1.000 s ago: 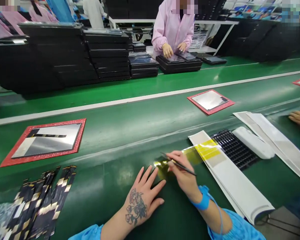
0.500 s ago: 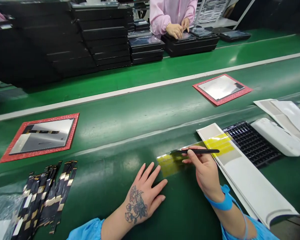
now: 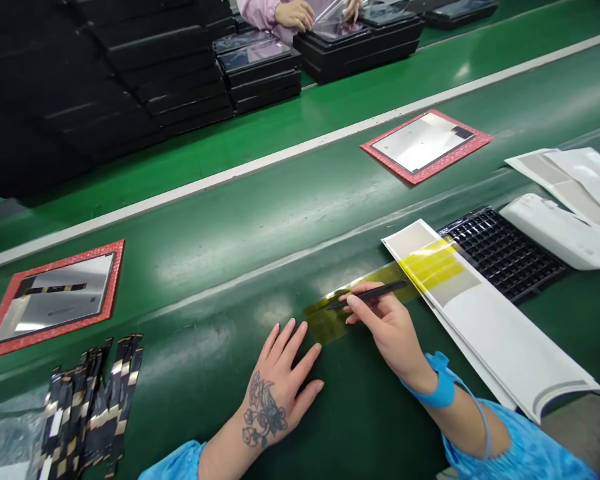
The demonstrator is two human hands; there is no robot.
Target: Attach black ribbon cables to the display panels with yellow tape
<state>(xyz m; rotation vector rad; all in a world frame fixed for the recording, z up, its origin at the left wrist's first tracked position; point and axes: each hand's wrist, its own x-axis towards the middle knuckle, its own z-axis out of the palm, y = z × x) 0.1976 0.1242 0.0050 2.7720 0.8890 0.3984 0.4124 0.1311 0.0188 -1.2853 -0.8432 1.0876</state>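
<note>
Pinched in the fingers of my right hand (image 3: 390, 330) are black tweezers (image 3: 390, 289), their tips pointing left over a translucent yellow film strip (image 3: 325, 328). That strip lies on the green surface and runs right, onto a white sheet (image 3: 510, 340), where its brighter yellow part (image 3: 433, 264) shows. My left hand (image 3: 275, 393) rests flat with fingers spread, its fingertips close to the strip's left end. Whether the tweezer tips touch the film is too small to tell. A blue wrist strap (image 3: 443, 383) is round my right wrist.
Flat panels on red bubble wrap lie at left (image 3: 55, 293) and far right (image 3: 425, 145). Black-and-gold flex cables (image 3: 87, 407) are piled at lower left. A black gridded tray (image 3: 505, 250) and a white object (image 3: 560, 230) sit right. Beyond, a co-worker's hand (image 3: 294, 15) is near black trays (image 3: 360, 57).
My view has tilted down and shifted slightly. The tweezers slant more, handle end raised, and lie lower over the film. My left hand stays flat. Across the belt, the co-worker's hands have moved apart with clear film.
</note>
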